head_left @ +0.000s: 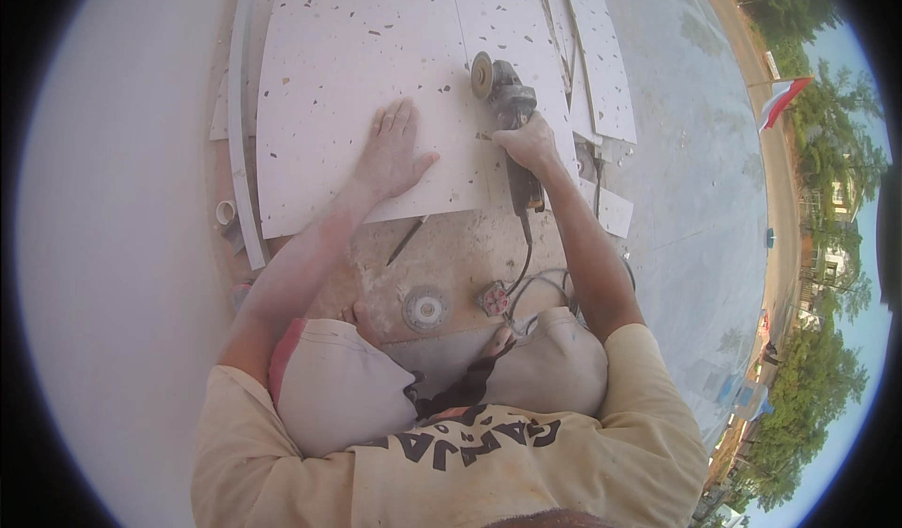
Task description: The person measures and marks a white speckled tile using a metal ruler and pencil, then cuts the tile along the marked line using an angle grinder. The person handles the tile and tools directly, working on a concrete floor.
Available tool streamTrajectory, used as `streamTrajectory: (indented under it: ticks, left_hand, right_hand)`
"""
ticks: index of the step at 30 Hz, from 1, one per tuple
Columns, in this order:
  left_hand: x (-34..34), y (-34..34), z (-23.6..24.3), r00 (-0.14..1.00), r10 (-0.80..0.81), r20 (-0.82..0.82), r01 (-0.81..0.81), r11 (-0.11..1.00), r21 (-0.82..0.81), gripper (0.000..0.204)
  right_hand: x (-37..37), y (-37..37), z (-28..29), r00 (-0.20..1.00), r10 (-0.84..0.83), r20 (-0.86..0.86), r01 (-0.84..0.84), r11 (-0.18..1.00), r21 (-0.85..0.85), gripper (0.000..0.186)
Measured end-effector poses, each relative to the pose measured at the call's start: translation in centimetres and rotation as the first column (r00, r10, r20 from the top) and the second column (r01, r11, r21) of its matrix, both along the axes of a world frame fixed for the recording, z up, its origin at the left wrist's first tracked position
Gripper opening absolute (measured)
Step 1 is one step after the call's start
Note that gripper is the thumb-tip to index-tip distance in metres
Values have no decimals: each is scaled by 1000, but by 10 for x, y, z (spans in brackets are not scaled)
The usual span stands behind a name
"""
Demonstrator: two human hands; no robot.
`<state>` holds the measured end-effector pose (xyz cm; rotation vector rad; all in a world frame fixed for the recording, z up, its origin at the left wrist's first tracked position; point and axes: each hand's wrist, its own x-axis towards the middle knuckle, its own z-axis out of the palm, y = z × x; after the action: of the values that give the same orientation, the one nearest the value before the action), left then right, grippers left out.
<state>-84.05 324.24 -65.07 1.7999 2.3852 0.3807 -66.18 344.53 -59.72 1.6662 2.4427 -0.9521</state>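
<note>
A large white slab [329, 77] with dark speckles lies flat in front of me, a thin line running down it from the far edge. My left hand [395, 152] rests palm down on the slab, its fingers stretched and dusty. Held in my right hand [532, 145] is an angle grinder [515, 100], gripped around its body. The grinder's disc [482, 75] stands upright at the near end of that line; whether it touches the slab I cannot tell. A cord [526, 246] trails from the tool toward my knees.
A round disc [426, 309] and a slim dark pencil-like stick [407, 240] lie near my feet, with a red-and-white piece [491, 298] by the cord. A long metal bar [241, 124] flanks the slab's left. Cut slab strips [601, 58] lie right; a white ring [225, 212] lies left.
</note>
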Motion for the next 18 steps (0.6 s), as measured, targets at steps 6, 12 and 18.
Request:
streamTrajectory:
  ticks: [6, 12, 18]
  left_hand:
    - [-18, 12, -1, 1000, 23, -19, -22, 999, 47, 84]
    - [-27, 20, -7, 998, 42, -48, -38, 996, 75, 83]
    - [-31, 27, -6, 997, 49, -58, -46, 998, 50, 83]
  right_hand:
    - [-12, 0, 14, 1000, -19, -7, 19, 999, -32, 84]
    - [-18, 7, 12, 1000, -13, -22, 13, 1000, -27, 80]
    - [-21, 16, 3, 999, -19, -29, 20, 1000, 22, 75]
